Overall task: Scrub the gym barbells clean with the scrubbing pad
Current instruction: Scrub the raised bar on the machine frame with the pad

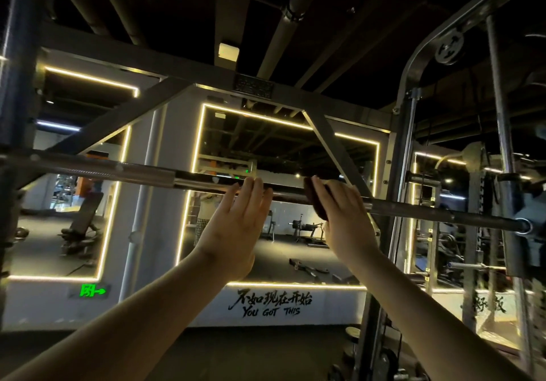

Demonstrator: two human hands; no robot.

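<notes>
1. Overhead, the barbell (141, 170) runs across the view from the left edge down towards the right, held in a dark steel rack (326, 135).
2. Both arms reach up to the middle of the bar, with the hands near each other but apart.
3. The left hand (236, 224) shows its back to the camera. Its fingers (251, 188) are nearly straight and laid side by side, with the tips touching the bar. Whether they hook over the far side cannot be told.
4. The right hand (345, 218) grips the scrubbing pad (316, 203), a dark brown piece clamped against the bar, its fingers bent over the pad's upper part. The thumb is hidden.
5. The pad sits on the bar just to the right of the left hand's fingertips, and hangs a little below the bar.
6. Behind the bar, mirrors (280, 250) edged with warm light strips reflect the gym floor.
7. Black lettering (270, 311) reading "YOU GOT THIS" is on the wall under the middle mirror, and a green exit sign (92, 290) glows at lower left.
</notes>
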